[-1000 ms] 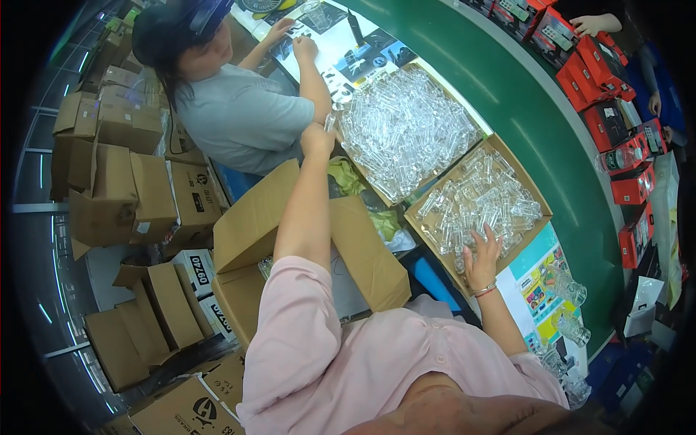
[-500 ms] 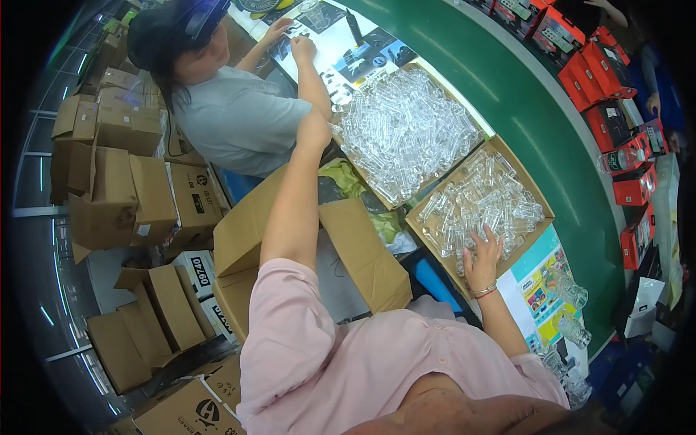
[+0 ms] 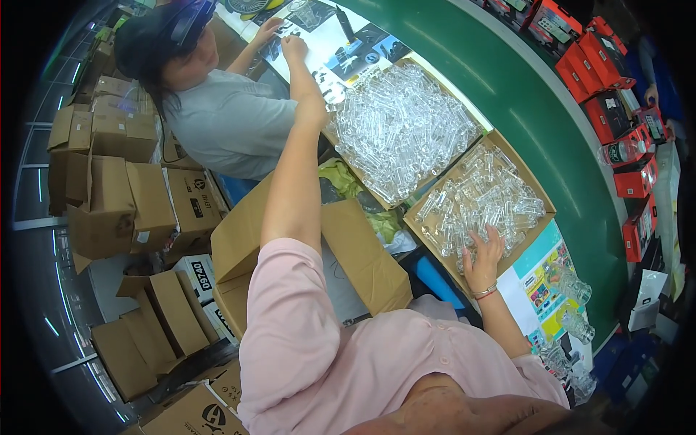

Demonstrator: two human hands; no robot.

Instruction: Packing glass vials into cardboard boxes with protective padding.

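Note:
My right hand (image 3: 483, 262) rests with spread fingers on small clear plastic pieces (image 3: 500, 196) in a shallow cardboard tray (image 3: 535, 245). No piece is visibly gripped in it. My left arm reaches far forward, and my left hand (image 3: 312, 114) is by the left edge of a larger tray heaped with similar clear pieces (image 3: 402, 127). Its fingers are mostly hidden, so their grip does not show. A co-worker's forearm overlaps the view just beyond that hand.
An open cardboard box (image 3: 366, 257) stands between me and the trays. On the left, a co-worker in a grey shirt (image 3: 225, 119) works over printed sheets. Clear bottle-shaped pieces (image 3: 576, 326) lie at the right. Red boxes (image 3: 605, 116) line the far side, beyond a green surface (image 3: 533, 94).
The view has shifted slightly. My left hand sits a little higher in the picture, and my right hand has hardly moved on the pieces.

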